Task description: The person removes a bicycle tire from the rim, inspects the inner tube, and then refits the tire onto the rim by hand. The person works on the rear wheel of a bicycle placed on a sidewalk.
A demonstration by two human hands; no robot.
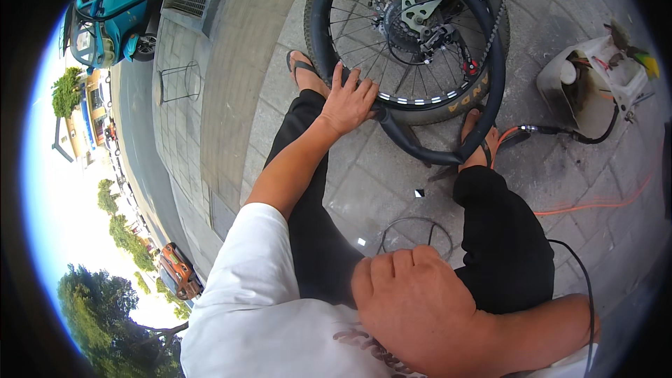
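A thick black inner tube (500, 91) hangs in a loop around the bicycle's wheel (350, 24), whose tyre and spokes show inside it. My left hand (348, 101) lies over the tube at the wheel's near left side, its fingers somewhat spread and bent over it. Where the tube comes out by the hand, it looks flattened or folded. Close to my chest, my right hand (420, 301) is closed in a fist with the knuckles up. Its palm side is hidden, so anything inside cannot be seen. The green bicycle frame (430, 0) carries a derailleur and chain (498, 17).
A dirty white bucket (560, 87) with tools stands at the right. An orange hose (595, 206) with a metal fitting runs near my right foot. A thin wire ring (420, 220) lies on the paving between my legs. A teal vehicle (115, 7) stands by the road.
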